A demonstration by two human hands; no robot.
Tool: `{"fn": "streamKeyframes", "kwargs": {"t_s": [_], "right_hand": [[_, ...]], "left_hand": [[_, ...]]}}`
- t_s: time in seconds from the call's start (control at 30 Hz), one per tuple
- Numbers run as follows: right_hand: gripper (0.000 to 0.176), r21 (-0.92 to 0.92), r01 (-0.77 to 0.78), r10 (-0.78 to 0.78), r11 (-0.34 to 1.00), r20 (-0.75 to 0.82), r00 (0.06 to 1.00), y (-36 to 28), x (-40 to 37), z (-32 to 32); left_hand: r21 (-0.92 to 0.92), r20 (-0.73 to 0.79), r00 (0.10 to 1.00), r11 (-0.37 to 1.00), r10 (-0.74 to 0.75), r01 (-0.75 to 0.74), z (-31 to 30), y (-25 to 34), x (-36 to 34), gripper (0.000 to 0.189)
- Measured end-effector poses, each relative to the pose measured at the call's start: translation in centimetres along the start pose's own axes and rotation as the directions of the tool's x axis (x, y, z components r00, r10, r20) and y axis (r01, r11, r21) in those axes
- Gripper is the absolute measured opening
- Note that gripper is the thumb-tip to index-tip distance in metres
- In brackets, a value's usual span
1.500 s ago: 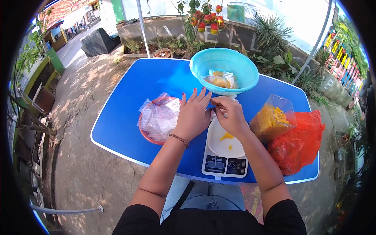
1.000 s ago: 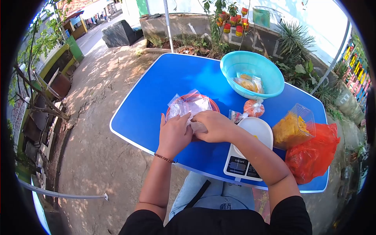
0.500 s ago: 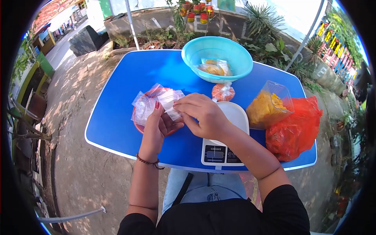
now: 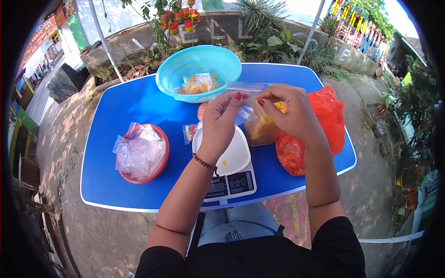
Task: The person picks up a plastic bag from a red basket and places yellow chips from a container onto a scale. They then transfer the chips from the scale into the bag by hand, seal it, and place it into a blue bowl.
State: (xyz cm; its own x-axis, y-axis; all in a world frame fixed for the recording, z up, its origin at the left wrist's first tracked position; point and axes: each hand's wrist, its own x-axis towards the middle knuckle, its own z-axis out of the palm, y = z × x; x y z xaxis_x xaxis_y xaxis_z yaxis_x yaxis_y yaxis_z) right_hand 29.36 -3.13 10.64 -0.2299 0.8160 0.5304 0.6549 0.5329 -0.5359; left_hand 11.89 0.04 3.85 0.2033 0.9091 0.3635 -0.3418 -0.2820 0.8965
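Note:
Between both hands, a clear zip bag (image 4: 248,87) is stretched above the scale and the snack container. My left hand (image 4: 221,121) pinches its left side between thumb and fingers. Its right side is in the closed fingers of my right hand (image 4: 288,111). Below sits the kitchen scale (image 4: 241,183) with a white tray (image 4: 234,155) holding a small yellow crumb. Partly behind my right hand stands the clear container of yellow chips (image 4: 262,127). A red basket (image 4: 164,162) heaped with clear bags (image 4: 141,153) is at the left.
A turquoise basin (image 4: 162,78) at the back holds filled packets (image 4: 199,85). A red plastic bag (image 4: 329,111) lies at the right of the blue table (image 4: 111,106). A small packet (image 4: 189,133) is beside the scale, with an orange-filled bag (image 4: 202,110) behind it.
Both hands have moved from the red basket to above the scale and chips, now holding a bag between them. The view has shifted to the right.

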Motion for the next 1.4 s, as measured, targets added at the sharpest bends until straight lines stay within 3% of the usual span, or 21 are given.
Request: {"fn": "streamKeyframes", "kwargs": {"t_s": [0.07, 0.17, 0.27, 0.37, 0.47, 0.57, 0.77, 0.97, 1.03, 1.17, 1.27, 1.4], "right_hand": [[0.014, -0.001, -0.137, 0.137, 0.991, -0.008, 0.99, 1.5, 0.1, -1.0], [0.021, -0.172, -0.223, 0.244, 0.959, 0.11, 0.964, 5.1, 0.5, -1.8], [0.039, -0.382, -0.029, 0.154, 0.924, 0.301, 0.941, 5.4, 1.3, -2.6], [0.058, -0.416, -0.07, 0.244, 0.906, 0.381, 0.892, 5.0, 2.5, -2.5], [0.065, -0.488, -0.083, 0.363, 0.869, 0.515, 0.777, 5.6, 4.0, -1.6], [0.065, -0.533, -0.087, 0.422, 0.841, 0.546, 0.724, 5.0, 4.6, -1.3], [0.049, -0.484, -0.038, 0.299, 0.874, 0.475, 0.828, 5.9, 3.7, -0.9], [0.021, -0.46, -0.017, 0.212, 0.888, 0.376, 0.902, 6.0, 2.9, -0.5], [0.017, -0.478, -0.053, 0.278, 0.877, 0.414, 0.867, 5.3, 3.3, -0.6], [0.014, -0.495, -0.037, 0.277, 0.868, 0.422, 0.863, 5.7, 3.6, -0.5], [0.014, -0.432, 0.029, 0.138, 0.901, 0.351, 0.926, 7.0, 3.0, -0.4], [0.016, -0.434, -0.008, 0.159, 0.901, 0.312, 0.937, 6.1, 2.8, -1.0]], "left_hand": [[-0.054, 0.022, 1.0, 0.999, 0.006, -0.005, 1.1, -0.5, 1.3, 0.03], [-0.09, 0.033, 0.999, 0.996, 0.008, -0.005, 2.8, -1.2, 2.9, 0.031], [-0.062, 0.133, 0.99, 0.997, -0.034, 0.043, 3.2, -2.2, 4.1, 0.03], [-0.062, 0.131, 0.991, 0.997, -0.031, 0.039, 3.1, -2.2, 4.2, 0.031], [-0.044, 0.102, 0.994, 0.998, -0.034, 0.039, 3.0, -2.8, 4.0, 0.032], [0.023, 0.103, 0.995, 1.0, 0.019, -0.021, 3.3, -2.1, 3.3, 0.032], [-0.033, 0.139, 0.99, 0.999, 0.017, -0.013, 3.0, -2.7, 3.0, 0.034], [-0.035, 0.129, 0.991, 0.999, 0.033, -0.028, 3.0, -3.0, 2.7, 0.034], [-0.043, 0.125, 0.992, 0.999, 0.032, -0.027, 3.1, -3.0, 2.8, 0.034], [-0.048, 0.117, 0.993, 0.999, 0.029, -0.023, 3.2, -2.5, 2.6, 0.035], [-0.095, 0.13, 0.991, 0.995, -0.01, 0.022, 2.9, -2.6, 2.8, 0.035], [-0.164, 0.09, 0.996, 0.986, -0.015, 0.03, 3.0, -2.3, 2.9, 0.034]]}}
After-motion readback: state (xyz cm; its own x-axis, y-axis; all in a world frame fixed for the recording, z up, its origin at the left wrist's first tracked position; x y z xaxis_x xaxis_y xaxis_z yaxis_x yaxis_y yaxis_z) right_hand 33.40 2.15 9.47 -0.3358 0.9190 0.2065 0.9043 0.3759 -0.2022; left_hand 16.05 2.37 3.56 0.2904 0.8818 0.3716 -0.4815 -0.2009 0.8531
